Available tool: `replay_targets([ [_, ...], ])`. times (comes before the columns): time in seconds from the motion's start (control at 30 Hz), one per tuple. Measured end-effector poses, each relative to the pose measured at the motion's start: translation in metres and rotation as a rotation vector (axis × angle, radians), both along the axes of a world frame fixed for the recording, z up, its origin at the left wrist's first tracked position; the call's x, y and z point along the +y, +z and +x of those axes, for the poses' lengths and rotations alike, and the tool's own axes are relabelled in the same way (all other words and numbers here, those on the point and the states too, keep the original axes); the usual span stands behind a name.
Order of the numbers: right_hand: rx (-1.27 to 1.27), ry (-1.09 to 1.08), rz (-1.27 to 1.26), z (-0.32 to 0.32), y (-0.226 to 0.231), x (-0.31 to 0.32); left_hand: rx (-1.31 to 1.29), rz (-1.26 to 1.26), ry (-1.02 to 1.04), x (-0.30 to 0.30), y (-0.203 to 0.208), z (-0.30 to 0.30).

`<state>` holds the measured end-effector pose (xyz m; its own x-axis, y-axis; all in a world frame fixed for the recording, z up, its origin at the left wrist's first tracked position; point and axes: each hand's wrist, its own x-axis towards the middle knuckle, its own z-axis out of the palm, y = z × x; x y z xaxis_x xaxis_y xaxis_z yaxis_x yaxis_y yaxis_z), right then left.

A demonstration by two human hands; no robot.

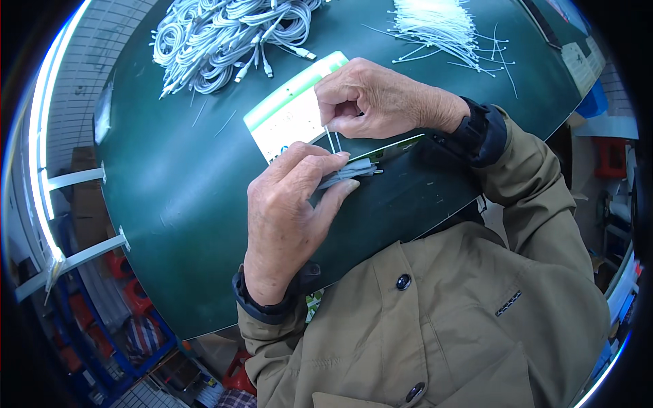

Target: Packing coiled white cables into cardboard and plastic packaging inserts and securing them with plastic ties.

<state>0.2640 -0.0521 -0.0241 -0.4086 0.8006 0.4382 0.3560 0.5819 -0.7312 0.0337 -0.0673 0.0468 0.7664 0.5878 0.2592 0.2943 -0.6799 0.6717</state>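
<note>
While the left hand (pixel 289 194) grips a cable bundle (pixel 350 171), the right hand (pixel 381 102) pinches a tie (pixel 330 140)

Though the left fingers cover much of it, the grey bundle shows between thumb and fingertips, plug-like ends poking toward three o'clock. Up at one o'clock, the right fingers are pressed narrowly on the thin white tie; I see two strands, but their lower ends vanish behind the left hand. Whether the green-edged card (pixel 408 144) beside the bundle is held, I can't tell. At eleven, the right hand hides part of a green-and-white packet (pixel 289 124), mostly washed out. Across the worktop (pixel 170 204), heaped cables (pixel 231 44) at eleven and loose ties (pixel 435 27) at one are cut off on top.
</note>
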Motion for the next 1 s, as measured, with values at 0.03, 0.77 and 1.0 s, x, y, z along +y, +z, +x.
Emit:
replay_targets([
  [0.03,-0.023,-0.013,0.006,0.0,-0.001,0.001,0.006,-0.023,0.009,0.0,0.0,0.0],
  [0.77,0.715,-0.198,-0.416,0.029,0.036,0.005,-0.53,-0.384,0.397,0.029,-0.004,-0.009],
  [1.0,0.602,-0.091,-0.472,-0.029,0.03,-0.016,-0.876,-0.711,0.366,0.035,-0.03,0.006],
])
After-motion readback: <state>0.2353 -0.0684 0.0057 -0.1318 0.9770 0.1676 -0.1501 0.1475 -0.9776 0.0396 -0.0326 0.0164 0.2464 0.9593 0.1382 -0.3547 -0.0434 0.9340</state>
